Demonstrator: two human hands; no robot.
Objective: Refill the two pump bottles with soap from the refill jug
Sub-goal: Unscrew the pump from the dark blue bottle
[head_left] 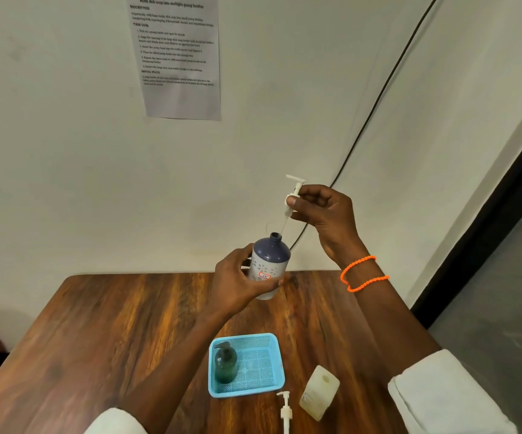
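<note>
My left hand (237, 281) grips a blue-and-white pump bottle (270, 261), held above the far end of the wooden table (97, 333) with its neck uncovered. My right hand (325, 214) pinches a white pump head (294, 191) just above the bottle. The pump's thin tube reaches down to the bottle mouth. A dark green pump bottle (226, 363) with its pump on stands in the blue basket (270, 341). The pale, translucent refill jug (319, 391) stands to the right of the basket. A second white pump head (284, 408) lies on the table near the front edge.
A printed instruction sheet (178, 54) hangs on the white wall behind the table. A black cable (378, 95) runs diagonally down the wall behind the table. To the right of the table there is a dark door frame and grey floor.
</note>
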